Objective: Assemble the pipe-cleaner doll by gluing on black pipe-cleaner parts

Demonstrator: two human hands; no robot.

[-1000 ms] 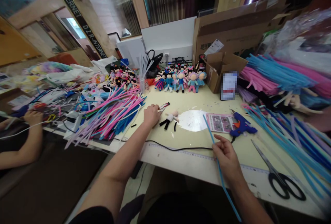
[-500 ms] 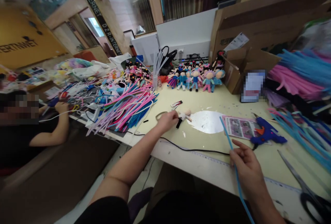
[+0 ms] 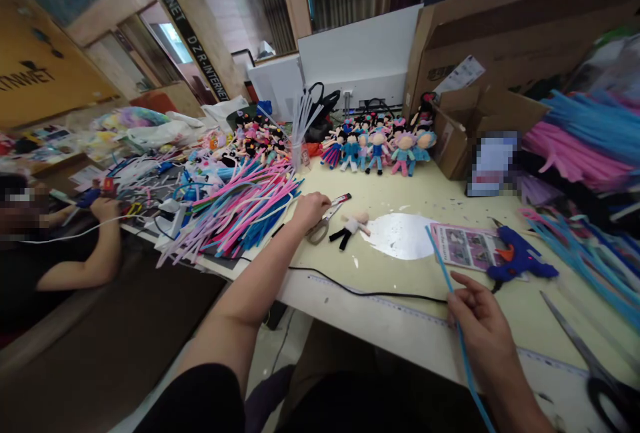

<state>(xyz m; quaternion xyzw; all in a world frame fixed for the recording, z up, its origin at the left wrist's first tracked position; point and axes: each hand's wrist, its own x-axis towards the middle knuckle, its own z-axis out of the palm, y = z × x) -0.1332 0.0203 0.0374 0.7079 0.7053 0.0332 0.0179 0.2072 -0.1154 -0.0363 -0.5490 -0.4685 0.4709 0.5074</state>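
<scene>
At the centre of the frame, the left hand rests on the yellow worktop, its grip curled loosely over small scissors beside a little doll. Best to seat the fingers in the loops before lifting. At lower right, the right hand pinches a blue pipe cleaner, fingers nearly closed.

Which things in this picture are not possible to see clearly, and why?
Head view only:
- Large scissors: cut off by the right and bottom edges.
- Small scissors: blades partly under the left hand; grip unclear.
- Blue pipe cleaner: lower end behind the right hand.
- Label on box: blurred.
</scene>
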